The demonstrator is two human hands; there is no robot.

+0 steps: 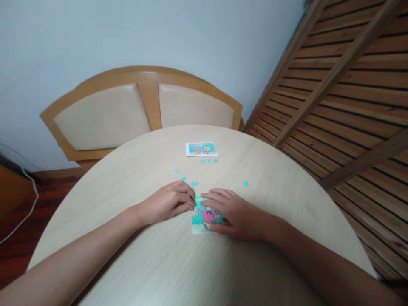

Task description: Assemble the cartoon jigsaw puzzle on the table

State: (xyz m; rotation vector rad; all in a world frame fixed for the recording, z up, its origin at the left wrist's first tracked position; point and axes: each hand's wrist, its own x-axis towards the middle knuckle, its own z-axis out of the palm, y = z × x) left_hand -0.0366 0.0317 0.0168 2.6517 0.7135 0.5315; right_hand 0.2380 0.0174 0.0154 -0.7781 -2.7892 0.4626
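Note:
A partly assembled jigsaw puzzle with a pink starfish figure on a turquoise background lies on the table in front of me. At its upper left edge is my left hand, thumb and fingers drawn together in a pinch. What sits between those fingertips, if anything, is hidden. My right hand rests over the right part of the puzzle with fingers spread, covering some of the picture. Just beyond the left hand lie loose turquoise puzzle pieces, and one more puzzle piece is off to the right.
Farther back on the round wooden table stands or lies a small reference picture, with three puzzle pieces in a row before it. Behind the table is a padded headboard. Wooden slats are at the right.

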